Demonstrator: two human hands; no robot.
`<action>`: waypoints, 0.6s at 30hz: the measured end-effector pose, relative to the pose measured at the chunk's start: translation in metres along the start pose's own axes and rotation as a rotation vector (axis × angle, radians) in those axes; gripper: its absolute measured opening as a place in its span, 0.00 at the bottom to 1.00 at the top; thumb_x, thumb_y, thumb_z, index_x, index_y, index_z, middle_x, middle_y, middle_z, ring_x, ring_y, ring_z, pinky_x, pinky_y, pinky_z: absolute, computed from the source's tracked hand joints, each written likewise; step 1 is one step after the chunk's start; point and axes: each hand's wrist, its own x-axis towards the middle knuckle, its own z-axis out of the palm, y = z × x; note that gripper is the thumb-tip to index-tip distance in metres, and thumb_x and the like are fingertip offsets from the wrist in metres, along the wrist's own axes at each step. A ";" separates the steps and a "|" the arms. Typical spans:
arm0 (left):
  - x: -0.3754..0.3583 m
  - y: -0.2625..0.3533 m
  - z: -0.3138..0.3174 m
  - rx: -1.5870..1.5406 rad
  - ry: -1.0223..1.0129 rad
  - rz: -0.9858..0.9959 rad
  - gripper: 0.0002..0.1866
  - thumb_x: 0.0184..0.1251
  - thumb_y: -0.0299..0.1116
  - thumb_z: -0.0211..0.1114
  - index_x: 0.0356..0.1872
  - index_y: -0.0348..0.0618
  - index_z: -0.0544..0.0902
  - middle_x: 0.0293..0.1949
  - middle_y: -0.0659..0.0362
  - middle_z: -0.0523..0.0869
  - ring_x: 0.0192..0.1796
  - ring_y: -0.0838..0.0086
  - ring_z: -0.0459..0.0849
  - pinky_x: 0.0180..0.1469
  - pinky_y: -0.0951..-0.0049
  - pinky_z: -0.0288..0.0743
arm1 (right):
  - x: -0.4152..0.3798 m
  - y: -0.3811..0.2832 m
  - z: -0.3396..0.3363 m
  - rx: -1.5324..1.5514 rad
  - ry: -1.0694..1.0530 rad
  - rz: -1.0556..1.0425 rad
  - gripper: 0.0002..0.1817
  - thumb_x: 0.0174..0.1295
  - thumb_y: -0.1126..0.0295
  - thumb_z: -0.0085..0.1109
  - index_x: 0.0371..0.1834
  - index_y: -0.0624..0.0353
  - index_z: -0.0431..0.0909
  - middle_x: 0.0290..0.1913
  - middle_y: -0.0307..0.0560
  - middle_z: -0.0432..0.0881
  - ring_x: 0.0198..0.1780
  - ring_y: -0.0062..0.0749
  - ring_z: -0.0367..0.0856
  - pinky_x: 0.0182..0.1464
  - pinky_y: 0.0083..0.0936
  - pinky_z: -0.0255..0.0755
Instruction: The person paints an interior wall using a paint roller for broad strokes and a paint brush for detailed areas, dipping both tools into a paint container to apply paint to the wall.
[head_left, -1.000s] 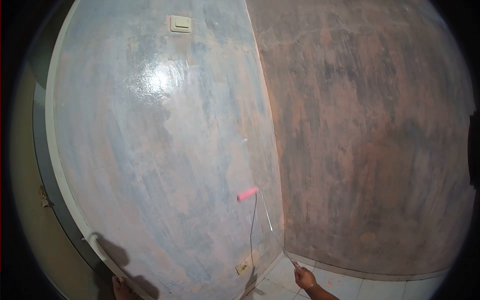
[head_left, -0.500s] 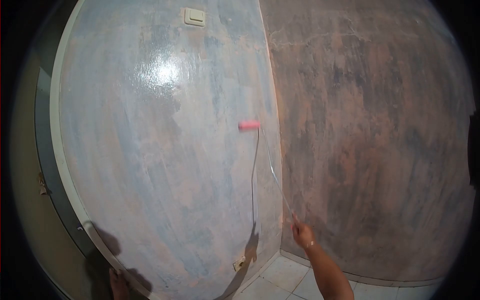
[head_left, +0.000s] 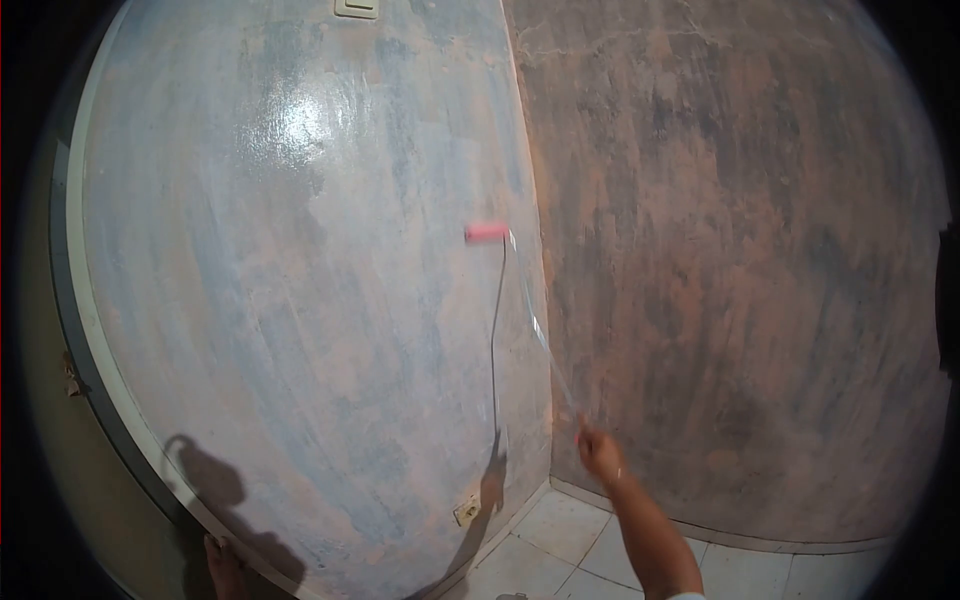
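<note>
My right hand [head_left: 602, 455] is closed around the handle of a paint roller [head_left: 486, 233] with a pink sleeve and a long thin metal rod. The sleeve is slightly blurred and lies level on the pale blue-grey, patchy wall [head_left: 380, 300], just left of the room corner. Low at the left edge, my left hand [head_left: 222, 565] is partly in shadow, its bent fingers against the white door frame [head_left: 90, 260]; part of this hand is cut off by the bottom of the view.
A darker brown, patchy wall [head_left: 690, 300] stands on the right. White floor tiles [head_left: 560, 525] meet both walls. A light switch [head_left: 357, 8] is at the top, and a socket [head_left: 467, 511] sits low near the corner. Shadows fall across the pale wall.
The view has shifted, so the walls, switch and socket appear further left and higher. The roller stays at nearly the same spot on the wall, still blurred. Both hands keep their holds.
</note>
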 end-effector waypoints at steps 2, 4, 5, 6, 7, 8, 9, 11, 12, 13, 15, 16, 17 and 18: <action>0.003 0.001 -0.001 0.026 0.069 -0.017 0.38 0.75 0.51 0.53 0.75 0.40 0.50 0.61 0.52 0.72 0.57 0.64 0.73 0.56 0.64 0.71 | 0.078 -0.042 -0.045 0.086 0.090 -0.060 0.24 0.65 0.71 0.50 0.66 0.49 0.71 0.31 0.62 0.79 0.30 0.50 0.80 0.36 0.37 0.73; 0.016 -0.008 -0.014 -0.005 -0.064 -0.214 0.40 0.75 0.51 0.52 0.77 0.43 0.44 0.74 0.48 0.57 0.71 0.56 0.62 0.66 0.56 0.65 | 0.132 -0.083 -0.087 0.119 0.121 -0.051 0.26 0.64 0.69 0.51 0.68 0.43 0.69 0.34 0.62 0.80 0.33 0.54 0.80 0.38 0.39 0.73; 0.011 0.003 -0.007 -0.003 -0.067 -0.212 0.40 0.75 0.51 0.52 0.77 0.43 0.44 0.74 0.48 0.57 0.71 0.56 0.62 0.66 0.56 0.65 | 0.152 -0.094 -0.102 0.135 0.137 -0.049 0.26 0.64 0.70 0.51 0.68 0.43 0.69 0.33 0.62 0.80 0.32 0.54 0.79 0.37 0.39 0.73; -0.001 0.022 0.003 0.009 -0.012 -0.169 0.37 0.76 0.49 0.52 0.76 0.43 0.47 0.72 0.48 0.60 0.70 0.56 0.64 0.66 0.56 0.66 | 0.167 -0.093 -0.108 0.136 0.134 -0.041 0.26 0.64 0.70 0.51 0.68 0.43 0.69 0.33 0.62 0.80 0.32 0.54 0.79 0.37 0.39 0.73; -0.010 0.031 0.009 0.021 0.048 -0.129 0.35 0.76 0.48 0.51 0.75 0.43 0.50 0.71 0.49 0.63 0.69 0.56 0.66 0.65 0.57 0.66 | 0.181 -0.088 -0.110 0.166 0.154 -0.066 0.27 0.64 0.71 0.50 0.69 0.43 0.68 0.32 0.60 0.80 0.31 0.52 0.78 0.37 0.37 0.73; -0.012 0.028 0.008 0.028 0.050 -0.135 0.35 0.76 0.48 0.51 0.75 0.43 0.50 0.71 0.49 0.63 0.69 0.56 0.66 0.65 0.57 0.66 | 0.186 -0.083 -0.109 0.197 0.173 -0.090 0.28 0.64 0.71 0.50 0.69 0.43 0.67 0.30 0.58 0.79 0.29 0.49 0.78 0.36 0.36 0.72; -0.009 0.023 0.007 0.017 0.064 -0.126 0.34 0.77 0.46 0.51 0.75 0.43 0.51 0.68 0.50 0.67 0.66 0.58 0.69 0.64 0.59 0.67 | 0.179 -0.076 -0.102 0.203 0.171 -0.090 0.28 0.64 0.71 0.50 0.69 0.43 0.67 0.30 0.58 0.79 0.29 0.49 0.78 0.36 0.36 0.72; -0.009 0.025 0.007 0.001 0.081 -0.110 0.33 0.77 0.45 0.51 0.75 0.43 0.52 0.65 0.51 0.70 0.63 0.59 0.72 0.62 0.61 0.68 | 0.138 -0.055 -0.084 0.143 0.055 -0.073 0.26 0.66 0.72 0.48 0.70 0.50 0.66 0.26 0.56 0.76 0.24 0.37 0.73 0.32 0.32 0.71; -0.013 0.030 0.010 0.068 0.065 -0.092 0.31 0.78 0.43 0.50 0.74 0.42 0.54 0.62 0.52 0.73 0.60 0.61 0.74 0.60 0.63 0.69 | 0.117 -0.019 -0.058 0.123 0.069 -0.185 0.28 0.65 0.73 0.49 0.71 0.49 0.65 0.25 0.55 0.77 0.24 0.39 0.75 0.31 0.33 0.70; -0.012 0.033 0.012 0.132 0.046 -0.074 0.29 0.78 0.41 0.49 0.74 0.42 0.56 0.59 0.53 0.75 0.57 0.63 0.75 0.58 0.64 0.70 | 0.083 0.004 -0.041 0.030 0.007 -0.109 0.28 0.64 0.73 0.50 0.70 0.48 0.66 0.26 0.55 0.78 0.25 0.41 0.76 0.31 0.34 0.71; -0.011 0.031 0.010 0.095 0.063 -0.124 0.28 0.79 0.40 0.49 0.73 0.42 0.56 0.58 0.53 0.75 0.57 0.63 0.75 0.58 0.65 0.70 | 0.002 0.064 0.001 0.026 -0.048 -0.072 0.28 0.64 0.73 0.52 0.70 0.46 0.66 0.27 0.57 0.78 0.25 0.44 0.77 0.31 0.34 0.72; -0.009 0.027 0.010 0.059 0.072 -0.175 0.27 0.79 0.40 0.48 0.73 0.43 0.57 0.58 0.52 0.75 0.56 0.64 0.75 0.58 0.65 0.70 | -0.039 0.088 0.016 0.042 -0.042 -0.073 0.28 0.64 0.73 0.54 0.70 0.46 0.67 0.28 0.56 0.79 0.27 0.44 0.78 0.31 0.34 0.73; 0.002 0.004 0.002 0.058 0.074 -0.183 0.27 0.79 0.40 0.48 0.73 0.43 0.57 0.58 0.52 0.75 0.56 0.64 0.75 0.58 0.65 0.70 | -0.075 0.098 0.018 -0.012 -0.079 -0.016 0.27 0.64 0.73 0.54 0.68 0.46 0.69 0.28 0.57 0.79 0.26 0.45 0.79 0.30 0.36 0.73; 0.024 -0.035 -0.007 0.036 0.201 -0.133 0.24 0.78 0.42 0.47 0.69 0.45 0.60 0.55 0.55 0.76 0.52 0.67 0.76 0.51 0.66 0.73 | -0.099 0.109 0.020 -0.067 -0.080 -0.016 0.28 0.64 0.70 0.55 0.69 0.41 0.67 0.29 0.56 0.80 0.29 0.47 0.80 0.33 0.39 0.74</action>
